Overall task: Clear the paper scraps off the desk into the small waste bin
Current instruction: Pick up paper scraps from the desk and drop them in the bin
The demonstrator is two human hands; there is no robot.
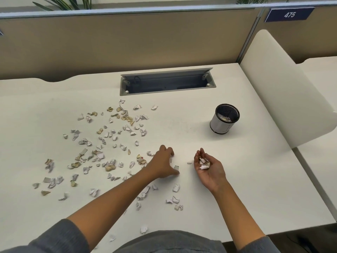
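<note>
— Where were the hands when you looked?

— On my feed the left hand (163, 162) was palm down on the white desk (237, 179), fingers spread and reaching over a couple of small scraps near the middle; I could not tell whether the fingertips were actually pinching one. The right hand (207, 169) lay just beside it, palm up, fingers loosely cupped around a small clump of scraps (204, 163).

— And the rest of the paper?

— Most of the paper scraps (102, 143) were scattered over the left half of the desk, white and tan pieces mixed, with a few more lying near the front edge between the two forearms (one stray bit sat between the hands).

— The bin?

— The small waste bin (224, 118) stood upright to the far right of the scraps, well apart from both hands, white-sided with a dark mesh inside, and I saw a few scraps already lying in it. Behind the scraps was an open grey cable tray (166, 82) set into the desk, and a blue sign reading 475 (289, 14) hung on the partition at the top right
</note>
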